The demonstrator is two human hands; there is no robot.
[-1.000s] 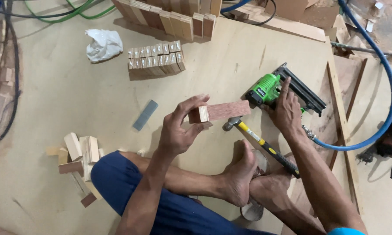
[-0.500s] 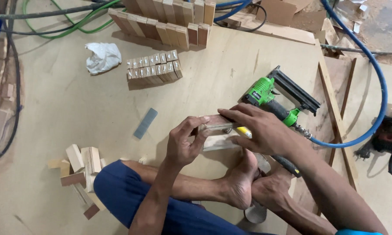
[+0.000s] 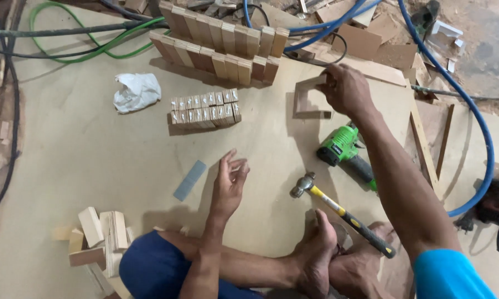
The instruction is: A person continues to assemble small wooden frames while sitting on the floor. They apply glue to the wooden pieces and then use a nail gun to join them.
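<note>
Right hand (image 3: 346, 88): stretched far forward, fingers closed on the top corner of a small wooden frame (image 3: 307, 102), a three-sided piece of thin strips standing on edge on the board floor (image 3: 83, 144), just in front of the rows of wood blocks (image 3: 221, 47). Left hand (image 3: 229, 180): released, fingers loosely spread, holding nothing, hovering above the floor near a grey strip (image 3: 189, 180).

Head view, further items: green nail gun (image 3: 343, 147) just below the frame, partly under the right forearm; hammer (image 3: 340, 211) with yellow-and-black handle, head toward the left hand, handle running to the bare feet; packs of nails in a tight cluster (image 3: 205, 109); crumpled white cloth (image 3: 137, 91); pile of small offcuts (image 3: 97, 235) by the left knee; blue hose (image 3: 471, 119) and green hose (image 3: 66, 30) round the edges.

Handling, judged: frame light and stiff, joints likely weak against twisting; best taken at a corner or along one strip, as now, not by the open ends.
</note>
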